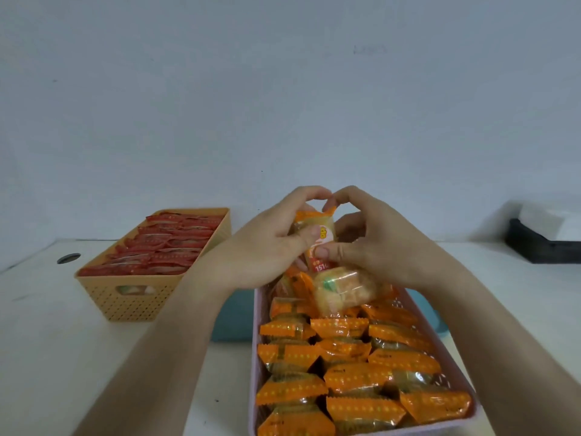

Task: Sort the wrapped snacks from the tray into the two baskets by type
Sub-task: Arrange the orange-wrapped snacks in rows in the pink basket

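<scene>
Both grips hold one snack [320, 236] up over the far end of the pink basket [256, 341], at mid-scene. The left grip [267, 247] curls round its left side, thumb across the front. The right grip [374, 243] pinches its right edge, thumb low on the wrapper.

The snack stands nearly upright, long axis vertical, its orange crimped end pointing up and its top leaning slightly right. White digits "151" show on a red patch at its lower end. A yellow logo sits above them, too blurred to read.

A pale clear-wrapped pack [344, 292] hangs just below, touching it; I cannot tell whether either grip holds it.

The pink basket runs near to far and is packed with orange packs [345, 328] lying crosswise; their small print is unreadable. It sits over a blue tray [235, 319]. On the worktop [47, 357] at far left, a tan basket [132, 306] holds red packs [163, 247]. A black box [540, 247] sits far right.
</scene>
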The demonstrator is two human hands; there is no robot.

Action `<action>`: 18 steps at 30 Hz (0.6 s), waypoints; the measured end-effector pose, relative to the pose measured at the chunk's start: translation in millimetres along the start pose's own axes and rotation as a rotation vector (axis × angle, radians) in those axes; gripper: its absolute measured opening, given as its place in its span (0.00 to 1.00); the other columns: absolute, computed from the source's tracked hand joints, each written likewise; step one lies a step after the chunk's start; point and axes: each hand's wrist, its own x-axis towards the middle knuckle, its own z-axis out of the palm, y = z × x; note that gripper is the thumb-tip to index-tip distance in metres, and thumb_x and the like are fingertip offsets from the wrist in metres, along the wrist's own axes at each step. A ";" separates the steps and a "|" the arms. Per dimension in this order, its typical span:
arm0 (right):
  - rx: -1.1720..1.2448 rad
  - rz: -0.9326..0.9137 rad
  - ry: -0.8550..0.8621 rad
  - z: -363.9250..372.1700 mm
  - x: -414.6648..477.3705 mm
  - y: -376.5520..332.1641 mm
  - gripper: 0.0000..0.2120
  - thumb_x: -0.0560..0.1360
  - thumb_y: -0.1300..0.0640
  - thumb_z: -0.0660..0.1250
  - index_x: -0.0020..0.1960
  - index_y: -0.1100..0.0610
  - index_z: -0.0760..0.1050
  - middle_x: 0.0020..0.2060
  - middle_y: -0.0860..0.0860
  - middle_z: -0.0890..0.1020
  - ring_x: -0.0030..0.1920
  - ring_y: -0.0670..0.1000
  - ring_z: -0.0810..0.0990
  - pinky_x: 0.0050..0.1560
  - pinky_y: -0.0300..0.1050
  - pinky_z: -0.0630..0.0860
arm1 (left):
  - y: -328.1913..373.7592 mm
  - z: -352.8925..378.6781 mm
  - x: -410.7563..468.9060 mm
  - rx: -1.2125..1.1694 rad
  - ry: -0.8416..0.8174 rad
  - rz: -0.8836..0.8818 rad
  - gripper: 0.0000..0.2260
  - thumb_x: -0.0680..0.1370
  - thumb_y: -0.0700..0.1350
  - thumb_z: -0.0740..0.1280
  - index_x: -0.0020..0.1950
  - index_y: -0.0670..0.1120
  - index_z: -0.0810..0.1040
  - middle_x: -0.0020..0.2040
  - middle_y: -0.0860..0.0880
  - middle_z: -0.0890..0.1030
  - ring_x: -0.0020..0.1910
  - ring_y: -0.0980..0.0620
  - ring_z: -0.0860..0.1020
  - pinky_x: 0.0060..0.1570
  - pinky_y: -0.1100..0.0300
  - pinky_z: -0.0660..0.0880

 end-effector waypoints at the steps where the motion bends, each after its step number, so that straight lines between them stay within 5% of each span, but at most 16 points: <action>1: -0.078 -0.020 0.010 2.1 0.7 1.1 0.22 0.68 0.50 0.76 0.57 0.50 0.70 0.40 0.48 0.86 0.40 0.44 0.83 0.47 0.44 0.80 | -0.4 -2.1 -1.1 -0.037 -0.030 -0.032 0.19 0.82 0.45 0.62 0.71 0.59 0.65 0.60 0.54 0.75 0.49 0.52 0.82 0.52 0.53 0.80; 4: -0.185 -0.036 0.024 5.1 3.3 3.4 0.22 0.69 0.48 0.74 0.59 0.47 0.71 0.39 0.46 0.84 0.38 0.41 0.81 0.43 0.41 0.78 | -6.2 -6.8 -1.6 0.124 -0.009 -0.058 0.24 0.79 0.44 0.67 0.71 0.58 0.64 0.59 0.57 0.74 0.53 0.60 0.79 0.54 0.57 0.78; 7: -0.137 -0.013 0.089 -6.6 2.7 8.0 0.23 0.71 0.50 0.73 0.63 0.45 0.70 0.38 0.48 0.83 0.37 0.45 0.82 0.42 0.46 0.80 | -10.7 -19.1 -3.3 0.362 0.096 -0.061 0.16 0.75 0.41 0.69 0.58 0.58 0.74 0.51 0.60 0.76 0.45 0.65 0.76 0.43 0.65 0.75; 9: -0.031 0.005 0.098 -18.6 -1.6 9.4 0.25 0.73 0.55 0.71 0.66 0.42 0.67 0.40 0.50 0.82 0.38 0.49 0.83 0.42 0.48 0.81 | -11.6 -25.2 -6.1 0.426 -0.016 -0.088 0.14 0.74 0.41 0.71 0.51 0.59 0.78 0.48 0.60 0.78 0.45 0.62 0.77 0.44 0.62 0.75; 13: 0.033 -0.021 0.034 -23.6 -4.4 9.8 0.26 0.75 0.62 0.68 0.64 0.38 0.69 0.45 0.47 0.80 0.42 0.50 0.83 0.41 0.44 0.82 | -9.6 -11.6 -2.9 0.560 -0.323 -0.135 0.21 0.73 0.44 0.73 0.63 0.62 0.76 0.55 0.55 0.72 0.54 0.57 0.70 0.53 0.62 0.70; 16: -0.013 -0.041 -0.033 -22.8 -1.5 8.6 0.16 0.75 0.56 0.70 0.60 0.43 0.75 0.49 0.45 0.82 0.48 0.49 0.83 0.48 0.48 0.82 | -16.5 -4.4 3.3 0.685 -0.263 -0.109 0.17 0.73 0.46 0.74 0.59 0.59 0.79 0.52 0.55 0.71 0.51 0.57 0.68 0.50 0.62 0.68; 18: -0.067 -0.019 -0.148 -25.3 -2.4 6.5 0.20 0.70 0.47 0.74 0.60 0.42 0.74 0.51 0.43 0.81 0.50 0.44 0.82 0.51 0.46 0.81 | -20.4 -5.3 4.1 0.657 -0.210 -0.110 0.12 0.72 0.47 0.75 0.54 0.56 0.81 0.46 0.59 0.73 0.46 0.59 0.72 0.44 0.64 0.69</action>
